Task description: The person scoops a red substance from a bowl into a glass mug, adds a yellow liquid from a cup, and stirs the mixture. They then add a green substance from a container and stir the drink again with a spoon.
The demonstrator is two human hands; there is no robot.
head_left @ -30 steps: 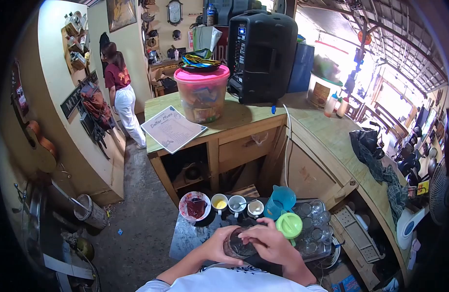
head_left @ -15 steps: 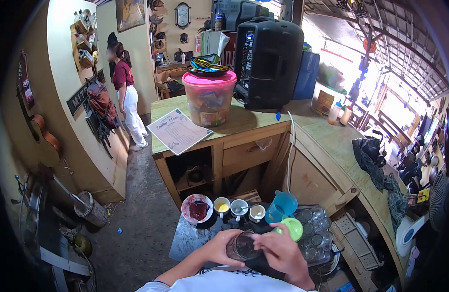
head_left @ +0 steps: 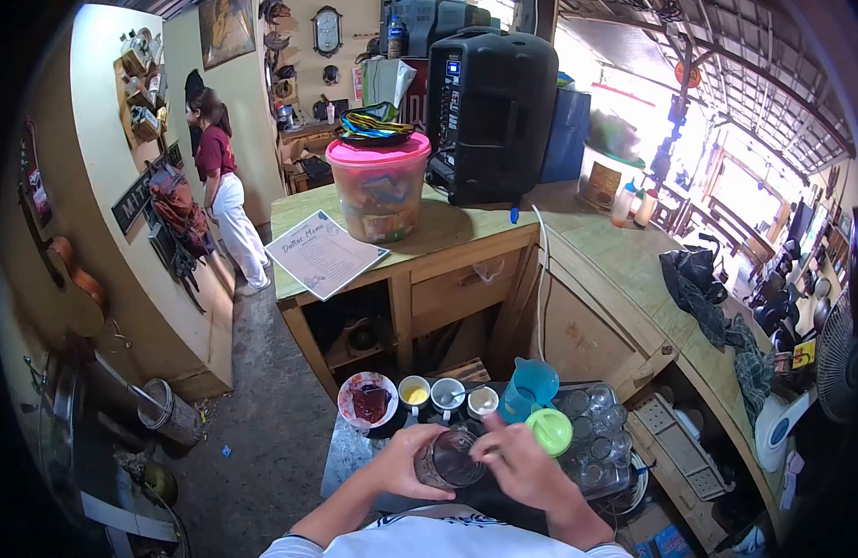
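My left hand [head_left: 403,462] is wrapped round a clear drinking glass [head_left: 450,465], which is tilted above the low worktop. At the glass's rim, my right hand [head_left: 524,467] has its fingers curled together; what they pinch, if anything, is hidden. Beyond the hands stand a patterned bowl [head_left: 352,414] with dark red pieces, a cup of yellow stuff [head_left: 414,391], a white cup with a spoon [head_left: 447,394] and another small cup [head_left: 483,402]. A blue pitcher [head_left: 531,386] and a light green lid [head_left: 549,432] are close to my right hand.
Several upturned glasses [head_left: 591,437] crowd a tray on the right. A wooden counter [head_left: 447,246] carries a menu sheet [head_left: 322,253], a pink-lidded tub [head_left: 378,195] and a black speaker [head_left: 492,121]. At back left stands a person [head_left: 219,177]. A fan [head_left: 833,363] is far right.
The view has turned slightly, so the surroundings sit further left. My right hand's fingers have shifted at the glass's rim, while my left hand keeps hold of the glass.
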